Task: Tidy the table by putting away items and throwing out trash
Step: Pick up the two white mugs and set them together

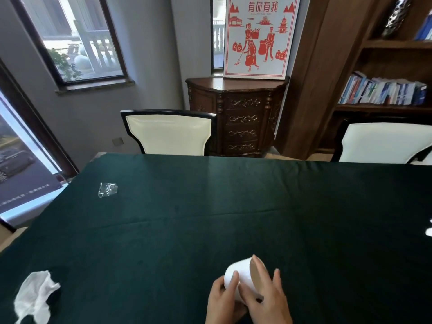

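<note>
1. A dark green cloth covers the table [233, 206], with a faint crease running across its middle.
2. Behind the far edge stand two chairs with pale backs in dark frames, one left of centre [168, 133] and one at the right [383, 142].
3. Between the chairs and further back is a carved dark wooden cabinet [240, 118], and a white board printed with red figures [259, 36] leans on top of it.
4. A wooden bookshelf [383, 90] with a row of books fills the right side; a dark-framed window [77, 38] is set in the grey wall at the left.
5. A crumpled clear plastic wrapper [108, 189] lies on the cloth towards the far left, well apart from the hands.
6. A crumpled white tissue [35, 295] lies at the near left corner.
7. A small white scrap [429, 231] shows at the right edge, cut off by the frame.
8. Near the bottom centre, a white paper cup [243, 275] is tipped on its side, its brownish opening facing right.
9. The left hand [225, 302] wraps the cup's wall from the left, thumb curled over the white side.
10. The right hand [268, 298] closes on the rim end, fingers lying across the opening, so both hands grip the cup between them.
</note>
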The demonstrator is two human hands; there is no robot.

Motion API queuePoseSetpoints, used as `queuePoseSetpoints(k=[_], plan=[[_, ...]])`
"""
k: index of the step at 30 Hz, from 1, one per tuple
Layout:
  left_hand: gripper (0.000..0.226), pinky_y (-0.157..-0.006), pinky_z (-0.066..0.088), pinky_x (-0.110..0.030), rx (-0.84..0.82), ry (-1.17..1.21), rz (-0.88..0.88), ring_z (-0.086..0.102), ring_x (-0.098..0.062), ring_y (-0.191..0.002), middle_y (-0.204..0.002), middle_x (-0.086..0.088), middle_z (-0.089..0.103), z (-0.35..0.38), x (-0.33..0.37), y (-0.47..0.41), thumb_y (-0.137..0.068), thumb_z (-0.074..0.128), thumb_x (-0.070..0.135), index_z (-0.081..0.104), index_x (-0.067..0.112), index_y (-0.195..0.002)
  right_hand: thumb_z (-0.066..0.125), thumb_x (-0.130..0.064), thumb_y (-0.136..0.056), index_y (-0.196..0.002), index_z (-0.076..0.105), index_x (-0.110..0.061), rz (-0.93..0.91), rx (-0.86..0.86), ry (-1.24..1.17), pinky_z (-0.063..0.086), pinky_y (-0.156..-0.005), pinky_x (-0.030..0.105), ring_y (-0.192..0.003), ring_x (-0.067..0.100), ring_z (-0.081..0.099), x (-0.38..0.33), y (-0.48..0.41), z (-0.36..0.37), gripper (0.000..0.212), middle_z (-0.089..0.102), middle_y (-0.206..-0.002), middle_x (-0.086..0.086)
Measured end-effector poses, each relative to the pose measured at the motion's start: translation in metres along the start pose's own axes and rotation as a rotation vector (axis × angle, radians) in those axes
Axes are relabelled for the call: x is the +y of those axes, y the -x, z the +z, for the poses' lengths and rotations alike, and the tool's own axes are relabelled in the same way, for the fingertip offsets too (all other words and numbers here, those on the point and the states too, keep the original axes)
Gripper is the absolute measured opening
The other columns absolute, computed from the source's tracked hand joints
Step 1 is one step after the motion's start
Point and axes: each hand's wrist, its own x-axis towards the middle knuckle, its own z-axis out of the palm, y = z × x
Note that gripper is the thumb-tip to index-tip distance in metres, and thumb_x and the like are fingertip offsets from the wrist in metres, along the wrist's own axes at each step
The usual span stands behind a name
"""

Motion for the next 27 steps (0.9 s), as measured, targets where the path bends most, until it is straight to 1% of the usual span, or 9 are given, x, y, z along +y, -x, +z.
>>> queuePoseSetpoints(k=[4,6,9,11,16,19,21,24,27], plan=[[0.037,-0.080,0.065,-0.059,-0.107,0.057,-0.038,0.079,-0.042,-0.096,-0.111,-0.023,0.079,0.012,-0.004,0.021,-0.093,0.073,0.039,0.073,0.010,-0.115,0.089,-0.049,-0.056,-0.147,0.029,-0.055,-0.118,0.002,-0.214,0.046,-0.110,0.034,-0.132,0.011,0.052,0.018,0.025,-0.043,0.109,0.054,-0.141,-0.015],[0.044,-0.087,0.064,-0.057,-0.169,0.027,-0.074,0.081,-0.036,-0.097,-0.106,-0.015,0.083,0.016,-0.008,0.034,-0.085,0.070,0.058,0.082,0.021,-0.106,0.092,-0.053,-0.052,-0.154,0.027,-0.044,-0.101,-0.059,-0.272,0.047,-0.111,0.037,-0.131,0.008,0.052,0.026,0.037,-0.064,0.122,0.053,-0.140,-0.016],[0.053,-0.071,0.066,-0.042,-0.227,0.040,-0.114,0.083,-0.028,-0.086,-0.101,-0.010,0.085,0.020,-0.019,0.054,-0.086,0.061,0.071,0.085,0.025,-0.100,0.093,-0.047,-0.059,-0.151,0.040,-0.040,-0.150,-0.103,-0.278,0.048,-0.106,0.029,-0.130,0.002,0.052,0.044,0.053,-0.091,0.105,0.053,-0.141,-0.018],[0.054,-0.063,0.063,-0.035,-0.265,0.029,-0.116,0.082,-0.024,-0.074,-0.093,-0.009,0.085,0.022,-0.027,0.070,-0.090,0.057,0.070,0.085,0.024,-0.098,0.092,-0.048,-0.059,-0.138,0.051,-0.046,-0.210,-0.085,-0.237,0.049,-0.099,0.022,-0.124,-0.001,0.055,0.053,0.063,-0.102,0.090,0.055,-0.133,-0.023],[0.056,-0.071,0.059,-0.031,-0.318,-0.109,-0.055,0.082,-0.014,-0.079,-0.100,-0.005,0.085,0.028,-0.053,0.106,-0.096,0.042,0.071,0.084,0.034,-0.099,0.095,-0.059,-0.056,-0.129,0.055,-0.044,-0.257,0.004,-0.235,0.057,-0.091,0.026,-0.114,-0.002,0.064,0.070,0.090,-0.108,0.084,0.067,-0.124,-0.023],[0.055,-0.071,0.062,-0.032,-0.261,-0.180,-0.018,0.083,-0.018,-0.081,-0.098,-0.007,0.086,0.025,-0.070,0.118,-0.102,0.040,0.062,0.082,0.027,-0.106,0.091,-0.069,-0.051,-0.123,0.054,-0.053,-0.245,0.075,-0.242,0.057,-0.081,0.016,-0.109,-0.008,0.064,0.079,0.110,-0.103,0.082,0.067,-0.119,-0.031],[0.043,-0.073,0.064,-0.034,-0.222,-0.188,0.009,0.082,-0.016,-0.075,-0.090,0.001,0.086,0.021,-0.082,0.126,-0.103,0.045,0.052,0.079,0.026,-0.107,0.089,-0.072,-0.051,-0.121,0.052,-0.057,-0.229,0.117,-0.218,0.054,-0.078,0.008,-0.107,-0.011,0.063,0.088,0.122,-0.094,0.081,0.065,-0.118,-0.034],[0.028,-0.067,0.061,-0.033,-0.188,-0.178,0.003,0.076,-0.013,-0.059,-0.067,0.011,0.077,0.013,-0.100,0.136,-0.098,0.054,0.043,0.078,0.030,-0.089,0.091,-0.067,-0.051,-0.120,0.055,-0.048,-0.160,0.156,-0.197,0.057,-0.079,0.018,-0.103,-0.005,0.066,0.103,0.132,-0.073,0.080,0.068,-0.114,-0.026],[0.025,-0.061,0.057,-0.026,-0.172,-0.164,0.004,0.071,-0.012,-0.052,-0.058,0.016,0.072,0.003,-0.117,0.142,-0.105,0.051,0.034,0.075,0.035,-0.105,0.089,-0.062,-0.047,-0.118,0.053,-0.040,-0.078,0.181,-0.160,0.058,-0.083,0.030,-0.101,0.003,0.065,0.112,0.137,-0.052,0.082,0.067,-0.112,-0.019]])
